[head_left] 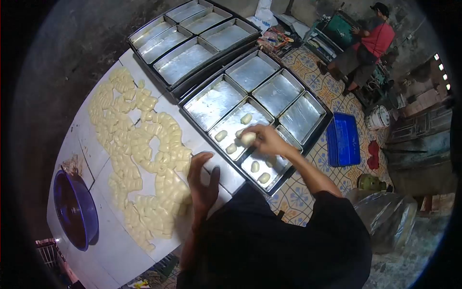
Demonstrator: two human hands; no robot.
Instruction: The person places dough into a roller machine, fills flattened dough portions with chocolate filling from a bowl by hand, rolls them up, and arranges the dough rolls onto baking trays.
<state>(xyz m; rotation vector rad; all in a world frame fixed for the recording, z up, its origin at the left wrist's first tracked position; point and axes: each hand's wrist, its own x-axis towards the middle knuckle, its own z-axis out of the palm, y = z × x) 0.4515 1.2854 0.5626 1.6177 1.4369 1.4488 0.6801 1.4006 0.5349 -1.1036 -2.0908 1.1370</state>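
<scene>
Gripping a dough piece (248,139) in the right hand (267,139), pinched between thumb and fingers, just above the near sections of the closer metal tray (296,116). Seeing several more dough lumps (255,166) lying in two of those sections too. Holding the left hand (202,185) unclosed, with a gap between thumb and fingers, just right of the cut dough (159,212) spread over the white table (113,262); can't tell about contact there, tbh. Also got a purple basin (91,204) at near left.
</scene>
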